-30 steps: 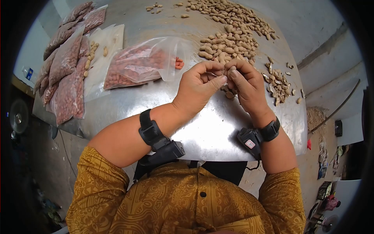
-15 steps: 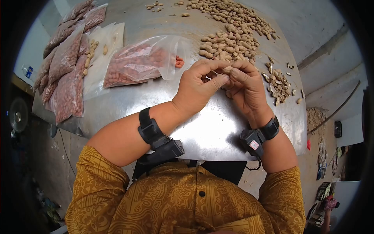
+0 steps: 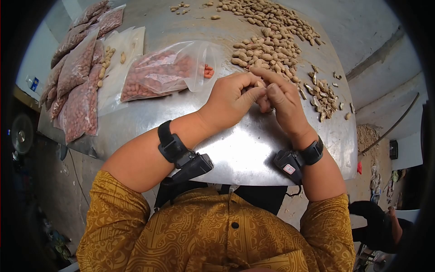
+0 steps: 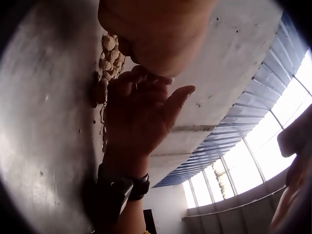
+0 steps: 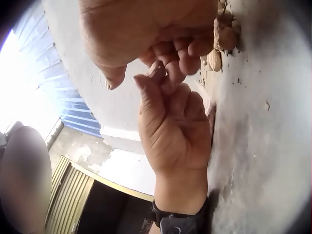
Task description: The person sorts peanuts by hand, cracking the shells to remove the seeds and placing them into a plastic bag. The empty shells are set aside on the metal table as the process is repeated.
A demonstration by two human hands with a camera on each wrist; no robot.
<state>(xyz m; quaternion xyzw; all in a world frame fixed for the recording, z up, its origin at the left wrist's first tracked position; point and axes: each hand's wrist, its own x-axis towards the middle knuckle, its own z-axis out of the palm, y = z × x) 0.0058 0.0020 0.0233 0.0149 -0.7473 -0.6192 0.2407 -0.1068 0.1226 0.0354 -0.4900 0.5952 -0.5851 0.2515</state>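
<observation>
My left hand (image 3: 229, 99) pinches a peanut (image 3: 259, 84) between thumb and index finger; the right wrist view shows the same peanut (image 5: 157, 72) at the fingertips. Close against it is my right hand (image 3: 287, 106), its index finger reaching over the left fingertips. In the left wrist view the right hand (image 4: 139, 109) has bent fingers and its thumb stands apart; whether they hold anything is hidden. Beyond the hands lies a heap of unshelled peanuts (image 3: 267, 47). Broken shells (image 3: 324, 97) lie to the right of my right hand.
An open clear bag of reddish kernels (image 3: 158, 75) lies left of my hands, some kernels (image 3: 208, 71) at its mouth. Filled bags (image 3: 77, 68) are stacked at the table's left. A few peanuts rest on flat empty bags (image 3: 124, 45). Another person (image 3: 378, 224) is at lower right.
The peanut now sits lower between the left fingers. My right index finger has stretched leftward over them, and the right thumb has shifted. Another person has come further into view at lower right.
</observation>
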